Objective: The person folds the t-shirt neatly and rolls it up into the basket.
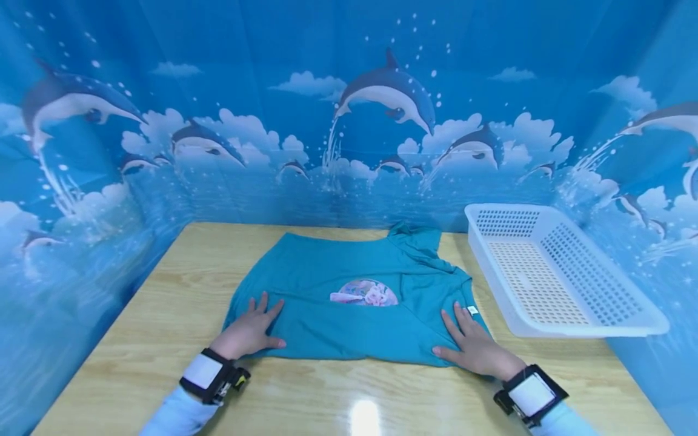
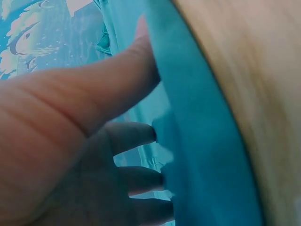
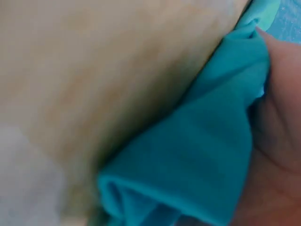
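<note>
A teal T-shirt [image 1: 327, 330] lies sideways on the table, its near part folded over so that only half of a round pink print [image 1: 364, 293] shows. My left hand [image 1: 251, 330] rests on its near left corner with fingers spread; the left wrist view shows the thumb [image 2: 108, 89] along the cloth's near edge. On the near right part, my right hand [image 1: 473, 345] lies with fingers spread, beside a small white label [image 1: 472, 310]. Teal cloth [image 3: 188, 141] bulges next to that palm in the right wrist view, where its fingertips are hidden.
A white perforated plastic basket [image 1: 491, 284] stands at the right of the wooden table [image 1: 163, 315]. A blue curtain printed with dolphins [image 1: 327, 200] hangs behind the table and along both sides. One rumpled sleeve [image 1: 417, 242] sticks out at the shirt's far right.
</note>
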`<control>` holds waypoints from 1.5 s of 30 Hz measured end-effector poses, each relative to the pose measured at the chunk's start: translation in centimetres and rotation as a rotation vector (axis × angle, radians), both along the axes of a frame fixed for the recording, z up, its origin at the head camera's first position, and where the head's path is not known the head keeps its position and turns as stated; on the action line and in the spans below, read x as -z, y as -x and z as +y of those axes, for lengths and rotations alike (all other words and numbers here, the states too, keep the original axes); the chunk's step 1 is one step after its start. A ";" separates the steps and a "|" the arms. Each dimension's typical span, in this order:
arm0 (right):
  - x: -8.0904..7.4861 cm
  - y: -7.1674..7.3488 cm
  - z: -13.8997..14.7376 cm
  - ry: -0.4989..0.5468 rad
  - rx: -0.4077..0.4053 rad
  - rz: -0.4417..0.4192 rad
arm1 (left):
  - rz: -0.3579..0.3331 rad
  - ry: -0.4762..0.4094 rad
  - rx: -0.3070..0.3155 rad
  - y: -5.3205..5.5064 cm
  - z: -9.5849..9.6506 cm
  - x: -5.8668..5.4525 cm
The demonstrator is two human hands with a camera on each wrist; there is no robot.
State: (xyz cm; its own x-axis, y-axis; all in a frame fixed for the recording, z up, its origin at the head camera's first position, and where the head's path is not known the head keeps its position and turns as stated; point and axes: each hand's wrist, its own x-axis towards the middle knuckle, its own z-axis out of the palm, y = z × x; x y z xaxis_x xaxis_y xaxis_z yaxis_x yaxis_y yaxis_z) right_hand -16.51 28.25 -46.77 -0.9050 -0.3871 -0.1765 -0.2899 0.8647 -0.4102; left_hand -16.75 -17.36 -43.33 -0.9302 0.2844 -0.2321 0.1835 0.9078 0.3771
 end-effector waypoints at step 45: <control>-5.4 -5.2 -1.1 -0.136 0.090 -0.319 | -0.227 0.023 -0.035 -4.7 -1.1 -1.7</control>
